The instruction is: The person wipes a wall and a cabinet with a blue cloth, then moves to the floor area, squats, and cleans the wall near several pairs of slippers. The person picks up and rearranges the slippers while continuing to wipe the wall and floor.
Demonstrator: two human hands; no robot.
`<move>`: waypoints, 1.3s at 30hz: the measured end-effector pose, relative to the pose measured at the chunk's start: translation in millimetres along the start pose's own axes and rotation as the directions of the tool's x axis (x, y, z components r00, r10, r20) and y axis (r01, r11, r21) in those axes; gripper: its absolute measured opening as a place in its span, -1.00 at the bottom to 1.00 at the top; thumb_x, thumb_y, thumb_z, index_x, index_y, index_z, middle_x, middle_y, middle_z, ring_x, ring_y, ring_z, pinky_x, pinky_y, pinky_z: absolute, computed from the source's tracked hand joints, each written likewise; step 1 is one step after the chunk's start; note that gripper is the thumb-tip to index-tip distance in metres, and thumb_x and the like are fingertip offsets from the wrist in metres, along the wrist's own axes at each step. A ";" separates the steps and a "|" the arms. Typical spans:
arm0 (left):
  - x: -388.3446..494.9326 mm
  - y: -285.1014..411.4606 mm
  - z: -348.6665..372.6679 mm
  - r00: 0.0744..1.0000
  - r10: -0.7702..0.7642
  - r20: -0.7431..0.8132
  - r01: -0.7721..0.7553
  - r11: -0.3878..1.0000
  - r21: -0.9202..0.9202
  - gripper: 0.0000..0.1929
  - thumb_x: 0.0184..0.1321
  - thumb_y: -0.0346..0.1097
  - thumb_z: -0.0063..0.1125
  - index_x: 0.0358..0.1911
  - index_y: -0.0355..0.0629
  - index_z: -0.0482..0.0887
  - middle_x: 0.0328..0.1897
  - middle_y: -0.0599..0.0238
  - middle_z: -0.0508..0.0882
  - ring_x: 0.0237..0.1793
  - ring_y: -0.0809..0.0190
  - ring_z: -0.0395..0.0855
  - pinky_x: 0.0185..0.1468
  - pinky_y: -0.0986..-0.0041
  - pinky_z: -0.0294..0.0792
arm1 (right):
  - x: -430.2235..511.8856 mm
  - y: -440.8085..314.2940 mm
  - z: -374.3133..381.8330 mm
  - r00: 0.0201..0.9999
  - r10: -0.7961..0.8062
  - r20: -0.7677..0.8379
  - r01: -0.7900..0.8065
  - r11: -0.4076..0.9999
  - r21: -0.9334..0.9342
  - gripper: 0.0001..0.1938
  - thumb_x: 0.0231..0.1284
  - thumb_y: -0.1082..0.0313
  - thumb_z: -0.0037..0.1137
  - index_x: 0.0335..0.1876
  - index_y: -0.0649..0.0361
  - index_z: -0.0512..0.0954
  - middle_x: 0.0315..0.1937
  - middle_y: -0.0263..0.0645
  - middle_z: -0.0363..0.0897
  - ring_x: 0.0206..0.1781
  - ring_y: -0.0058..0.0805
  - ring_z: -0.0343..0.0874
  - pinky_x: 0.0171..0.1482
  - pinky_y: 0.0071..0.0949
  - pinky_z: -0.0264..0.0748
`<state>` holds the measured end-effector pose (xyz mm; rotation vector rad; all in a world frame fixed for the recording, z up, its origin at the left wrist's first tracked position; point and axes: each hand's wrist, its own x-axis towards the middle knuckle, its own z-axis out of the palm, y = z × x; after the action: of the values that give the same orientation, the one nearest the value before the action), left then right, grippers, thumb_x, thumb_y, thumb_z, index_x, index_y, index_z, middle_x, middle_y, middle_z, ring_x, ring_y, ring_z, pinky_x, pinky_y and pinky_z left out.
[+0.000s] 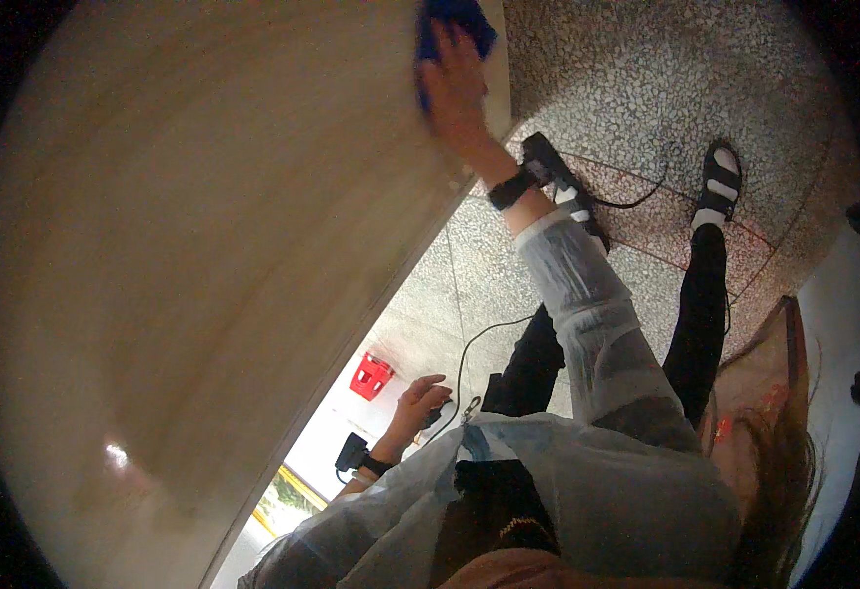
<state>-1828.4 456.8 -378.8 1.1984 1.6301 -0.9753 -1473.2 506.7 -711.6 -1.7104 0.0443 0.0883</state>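
Observation:
My right hand (456, 96) lies with its fingers spread over a dark blue cloth (474, 29), pressed on the tabletop (216, 258) close to its edge. The hand looks slightly blurred. The tabletop is wide, brownish and smooth, with a bright reflection at the lower left. My left hand (419, 403) is off the table, beside its long edge and in front of my body, with the fingers bent. A small dark object (437, 414) shows at its palm; whether the hand grips it cannot be told. Both wrists wear black straps with small devices.
A red plastic stool (372, 376) stands on the floor past the left hand. Black cables (467, 346) run near my legs over the speckled terrazzo floor (621, 81). My feet in black sandals (722, 180) are right of the table edge. Long hair hangs at the lower right.

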 end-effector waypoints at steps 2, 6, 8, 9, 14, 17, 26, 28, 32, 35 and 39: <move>0.1 -3.7 2.6 0.999 -0.032 0.002 0.032 0.999 0.034 -0.58 0.38 -0.18 0.05 0.22 -0.24 0.50 0.00 0.20 0.70 0.00 0.31 0.62 0.07 0.47 0.43 | -33.8 71.4 -1.9 0.980 -0.046 0.196 0.095 0.963 -0.250 -0.53 0.26 0.29 -0.01 0.28 0.22 0.37 0.43 0.17 0.14 0.42 0.23 0.14 0.42 0.08 0.12; -3.6 -7.0 7.0 0.999 0.000 0.036 0.001 0.999 -0.032 -0.58 0.38 -0.20 0.04 0.23 -0.24 0.48 0.00 0.19 0.70 0.02 0.28 0.63 0.11 0.45 0.42 | -107.4 135.5 -2.1 0.852 0.307 0.424 -0.180 0.932 -0.313 -0.56 0.24 0.40 -0.03 0.24 0.30 0.38 0.47 0.21 0.04 0.39 0.32 0.16 0.41 0.09 0.13; -3.8 -7.7 7.7 0.997 -0.018 0.074 0.019 1.000 -0.012 -0.54 0.39 -0.17 0.07 0.26 -0.28 0.43 0.04 0.18 0.67 0.06 0.28 0.60 0.18 0.47 0.38 | -145.1 110.3 -3.9 0.815 0.506 0.282 -0.474 0.862 -0.178 -0.51 0.33 0.26 -0.04 0.32 0.30 0.35 0.36 0.22 0.22 0.31 0.21 0.30 0.35 0.02 0.22; -4.4 -8.9 7.4 0.995 -0.025 0.099 0.029 0.999 -0.042 -0.56 0.39 -0.20 0.05 0.26 -0.25 0.43 0.04 0.19 0.68 0.07 0.27 0.60 0.18 0.47 0.39 | -160.3 87.1 -10.2 0.761 0.600 0.245 -0.592 0.798 -0.116 -0.44 0.36 0.16 -0.02 0.39 0.31 0.30 0.29 0.21 0.33 0.28 0.15 0.34 0.34 -0.03 0.24; -12.6 -16.7 6.0 0.979 0.140 0.148 -0.134 0.990 -0.054 -0.58 0.41 -0.20 0.02 0.25 -0.22 0.45 0.03 0.19 0.69 0.03 0.25 0.64 0.14 0.42 0.43 | -184.3 -95.6 -53.4 0.707 0.611 0.356 -0.694 0.696 0.184 -0.42 0.22 0.35 0.00 0.39 0.31 0.29 0.25 0.05 0.38 0.30 -0.10 0.34 0.38 -0.27 0.21; -42.1 -15.0 12.2 0.972 0.215 0.100 -0.208 0.975 -0.072 -0.57 0.44 -0.13 -0.05 0.26 -0.21 0.45 0.04 0.15 0.69 0.06 0.19 0.64 0.13 0.34 0.45 | -166.5 -195.6 -122.6 0.333 0.557 0.761 -0.935 0.301 0.188 -0.41 0.24 0.39 -0.03 0.44 0.19 0.29 0.10 -0.27 0.50 0.14 -0.49 0.46 0.27 -0.47 0.33; -231.7 54.8 25.2 0.736 0.676 0.026 0.023 0.013 -1.000 -0.03 0.25 0.56 -0.38 0.37 -0.24 0.34 0.37 0.05 0.47 0.32 -0.03 0.43 0.39 0.09 0.22 | -125.8 -398.7 -275.4 -0.336 0.007 0.942 -0.856 -0.420 -0.302 -0.37 0.29 -0.16 -0.10 0.25 0.24 0.48 0.19 -0.05 0.56 0.22 -0.03 0.53 0.30 -0.06 0.42; -260.6 49.6 20.4 0.820 0.572 -0.007 0.021 -0.041 -0.999 -0.18 0.33 0.40 -0.26 0.33 -0.24 0.39 0.34 0.07 0.50 0.30 -0.01 0.46 0.39 0.09 0.23 | -127.2 -434.9 -287.1 -0.435 0.129 0.891 -0.863 -0.343 -0.372 -0.33 0.31 -0.19 -0.13 0.30 0.25 0.43 0.24 -0.04 0.52 0.25 -0.03 0.50 0.32 -0.05 0.40; -269.2 29.5 12.7 0.806 0.578 -0.130 -0.038 -0.168 -0.985 -0.54 0.41 -0.07 0.00 0.24 -0.24 0.48 0.27 0.10 0.57 0.22 0.04 0.54 0.39 0.10 0.27 | -124.4 -475.9 -288.2 -0.449 0.266 0.853 -0.891 -0.059 -0.450 -0.19 0.37 -0.37 -0.33 0.40 0.25 0.31 0.33 -0.03 0.42 0.34 -0.02 0.42 0.37 -0.04 0.33; -260.5 4.7 10.0 0.850 0.506 -0.148 -0.009 -0.267 -0.964 -0.59 0.42 -0.12 0.00 0.20 -0.24 0.50 0.23 0.13 0.60 0.19 0.07 0.56 0.35 0.12 0.31 | -135.6 -476.8 -274.7 -0.388 0.411 0.825 -0.866 0.144 -0.479 -0.14 0.36 -0.43 -0.41 0.45 0.24 0.22 0.40 -0.02 0.30 0.40 0.03 0.33 0.39 0.09 0.25; -248.9 -30.9 4.4 0.842 0.475 -0.257 -0.078 -0.365 -0.928 -0.60 0.44 -0.11 -0.02 0.19 -0.22 0.52 0.19 0.17 0.63 0.12 0.11 0.61 0.29 0.18 0.38 | -181.0 -463.9 -249.8 -0.338 0.596 0.729 -0.782 0.253 -0.570 -0.20 0.29 -0.47 -0.28 0.40 0.05 0.27 0.34 -0.01 0.36 0.33 0.10 0.37 0.25 0.36 0.28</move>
<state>-1817.1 373.3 -142.5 0.0829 1.0561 0.7472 -1607.9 321.1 -203.9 -0.8526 0.2769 2.0816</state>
